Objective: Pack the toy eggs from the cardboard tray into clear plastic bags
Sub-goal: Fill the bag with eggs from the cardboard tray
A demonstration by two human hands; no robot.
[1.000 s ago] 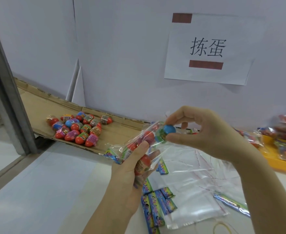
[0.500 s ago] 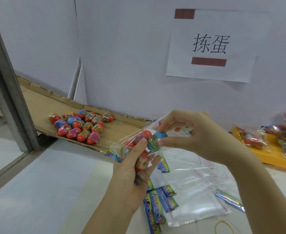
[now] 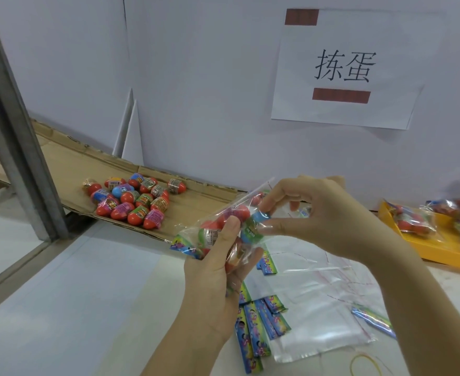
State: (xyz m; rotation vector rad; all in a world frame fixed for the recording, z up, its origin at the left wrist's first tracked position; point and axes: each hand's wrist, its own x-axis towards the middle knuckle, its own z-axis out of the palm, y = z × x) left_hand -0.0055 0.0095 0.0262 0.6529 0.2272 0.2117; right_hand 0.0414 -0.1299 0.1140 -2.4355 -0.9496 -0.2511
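Loose eggs on cardboard tray, left, against wall. Empty bags on table, centre front. Filled bags in tray, right.

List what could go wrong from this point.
The blue egg, only pinched by the right hand at the mouth of the bag, may slip and roll away. The bag looks crowded, so forcing it in might split the plastic or push eggs out past the left hand.

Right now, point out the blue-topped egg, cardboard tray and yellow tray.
blue-topped egg [image 3: 260, 217], head view, its blue cap.
cardboard tray [image 3: 196, 204], head view, bare floor at its right end.
yellow tray [image 3: 446, 252], head view, front wall.
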